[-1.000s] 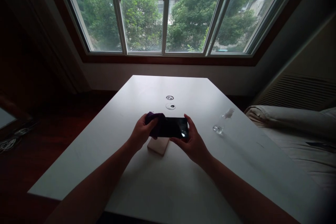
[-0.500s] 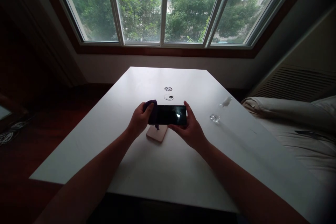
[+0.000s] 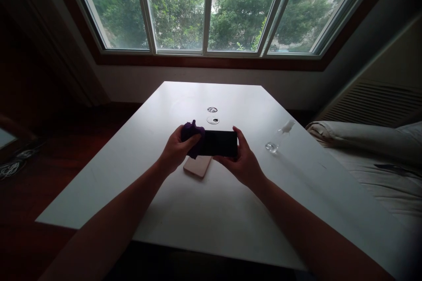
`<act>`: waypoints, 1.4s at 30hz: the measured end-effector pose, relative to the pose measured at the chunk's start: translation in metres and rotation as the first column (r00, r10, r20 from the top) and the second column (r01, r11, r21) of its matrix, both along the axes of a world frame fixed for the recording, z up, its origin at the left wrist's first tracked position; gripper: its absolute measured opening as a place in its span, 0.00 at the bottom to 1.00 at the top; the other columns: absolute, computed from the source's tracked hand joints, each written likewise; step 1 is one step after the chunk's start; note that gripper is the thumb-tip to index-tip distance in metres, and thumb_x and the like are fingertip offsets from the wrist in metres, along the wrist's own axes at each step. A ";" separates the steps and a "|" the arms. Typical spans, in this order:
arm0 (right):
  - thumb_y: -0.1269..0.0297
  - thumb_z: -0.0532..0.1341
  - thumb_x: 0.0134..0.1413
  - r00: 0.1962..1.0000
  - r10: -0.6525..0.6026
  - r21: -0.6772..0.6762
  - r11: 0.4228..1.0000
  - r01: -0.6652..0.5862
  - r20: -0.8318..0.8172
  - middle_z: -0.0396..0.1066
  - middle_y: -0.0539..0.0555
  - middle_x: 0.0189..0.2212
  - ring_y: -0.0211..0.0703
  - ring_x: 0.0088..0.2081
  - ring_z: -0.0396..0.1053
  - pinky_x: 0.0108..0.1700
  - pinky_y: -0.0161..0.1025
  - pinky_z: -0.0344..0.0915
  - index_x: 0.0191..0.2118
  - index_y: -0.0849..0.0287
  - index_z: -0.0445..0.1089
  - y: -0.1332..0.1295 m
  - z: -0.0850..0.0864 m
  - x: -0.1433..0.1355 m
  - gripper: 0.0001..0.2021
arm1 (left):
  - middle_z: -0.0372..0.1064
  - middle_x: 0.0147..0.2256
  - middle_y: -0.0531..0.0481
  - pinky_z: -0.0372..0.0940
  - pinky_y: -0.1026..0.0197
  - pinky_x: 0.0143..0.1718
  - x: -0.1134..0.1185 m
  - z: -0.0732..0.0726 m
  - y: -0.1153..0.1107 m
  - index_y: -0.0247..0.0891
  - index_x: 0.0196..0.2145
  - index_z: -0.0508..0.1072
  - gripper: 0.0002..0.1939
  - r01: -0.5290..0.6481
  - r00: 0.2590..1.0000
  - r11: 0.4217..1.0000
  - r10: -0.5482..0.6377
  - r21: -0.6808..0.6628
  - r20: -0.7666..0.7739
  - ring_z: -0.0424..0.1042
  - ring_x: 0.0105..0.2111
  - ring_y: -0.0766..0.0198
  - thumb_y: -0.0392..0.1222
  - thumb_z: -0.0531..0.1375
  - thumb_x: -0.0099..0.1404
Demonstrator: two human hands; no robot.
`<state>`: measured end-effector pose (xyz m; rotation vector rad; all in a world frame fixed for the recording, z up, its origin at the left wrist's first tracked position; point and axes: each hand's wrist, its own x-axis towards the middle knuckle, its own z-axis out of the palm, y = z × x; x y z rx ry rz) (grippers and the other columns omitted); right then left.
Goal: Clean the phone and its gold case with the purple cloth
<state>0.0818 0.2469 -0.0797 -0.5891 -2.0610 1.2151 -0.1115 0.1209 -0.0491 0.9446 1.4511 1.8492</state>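
A black smartphone (image 3: 220, 143) is held sideways above the table, its dark screen facing me. My right hand (image 3: 243, 162) grips the phone's right end, thumb along the lower edge and a finger at the upper corner. Bunched in my left hand (image 3: 175, 149) is a purple cloth (image 3: 192, 137), pressed around the phone's left end with the thumb on top. The cloth hides that end of the phone. Below them on the table lies a pinkish phone case (image 3: 198, 167), its far part hidden behind the phone and cloth.
On the white table (image 3: 211, 210), a clear spray bottle (image 3: 272, 147) lies on its side to the right. Two small round objects, a nearer disc (image 3: 212, 120) and a farther disc (image 3: 212, 109), lie beyond the phone. Pale bedding (image 3: 369, 149) borders the right; a window (image 3: 204, 9) is ahead.
The purple cloth has shifted a little to the right over the phone's left end and bunched up higher. The bright reflection on the screen is gone. My right hand keeps its grip.
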 end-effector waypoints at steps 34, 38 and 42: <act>0.48 0.75 0.45 0.998 0.057 -0.087 0.994 -0.060 -0.040 0.76 0.56 0.39 0.52 0.35 0.78 0.39 0.48 0.79 0.71 0.53 0.46 -0.004 0.003 -0.002 0.54 | 0.65 0.25 0.53 0.61 0.67 0.15 0.000 -0.003 0.000 0.38 0.37 0.70 0.22 -0.141 0.971 0.985 0.118 -0.103 -0.206 0.67 0.20 0.67 0.62 0.59 0.67; 0.48 0.75 0.45 0.997 0.073 -0.126 0.989 -0.072 0.003 0.76 0.57 0.39 0.52 0.34 0.78 0.36 0.46 0.79 0.70 0.55 0.47 -0.003 0.005 -0.002 0.53 | 0.67 0.28 0.50 0.64 0.66 0.14 -0.001 -0.003 0.002 0.37 0.40 0.71 0.24 -0.134 0.982 0.975 0.107 -0.178 -0.153 0.71 0.22 0.64 0.63 0.61 0.66; 0.47 0.76 0.43 0.998 0.048 -0.125 0.991 -0.043 0.038 0.76 0.59 0.41 0.55 0.37 0.79 0.38 0.49 0.80 0.68 0.55 0.50 -0.002 0.003 -0.002 0.52 | 0.73 0.34 0.44 0.68 0.63 0.17 0.001 0.005 0.002 0.35 0.44 0.72 0.22 -0.106 0.993 0.965 0.090 -0.238 -0.079 0.75 0.28 0.58 0.57 0.65 0.64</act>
